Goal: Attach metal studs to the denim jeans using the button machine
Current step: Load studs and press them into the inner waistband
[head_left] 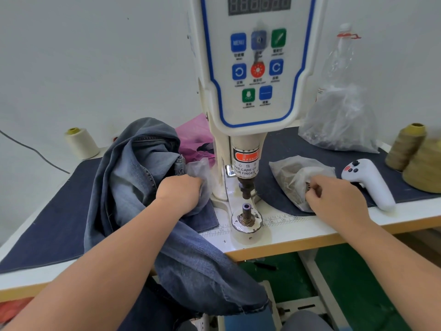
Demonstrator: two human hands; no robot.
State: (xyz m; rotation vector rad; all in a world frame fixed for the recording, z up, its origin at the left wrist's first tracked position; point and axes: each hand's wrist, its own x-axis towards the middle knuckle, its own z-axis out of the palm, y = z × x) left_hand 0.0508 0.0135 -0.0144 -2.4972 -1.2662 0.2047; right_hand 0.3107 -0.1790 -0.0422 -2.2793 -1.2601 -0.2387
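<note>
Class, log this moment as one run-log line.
left hand: in small bag | right hand: picking studs | die: bare

The person is wearing nothing on either forearm: the left hand [177, 191] and right hand [334, 195] are both showing bare, with no sleeves, gloves, rings or watch.

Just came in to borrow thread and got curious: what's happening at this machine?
A person is getting ready to stud jeans on the button machine. The right hand reaches into a small plastic bag of metal parts right of the press, fingers pinching some. The left hand holds another thin bag by the denim on the left. Nothing sits on the lower die yet.
</note>
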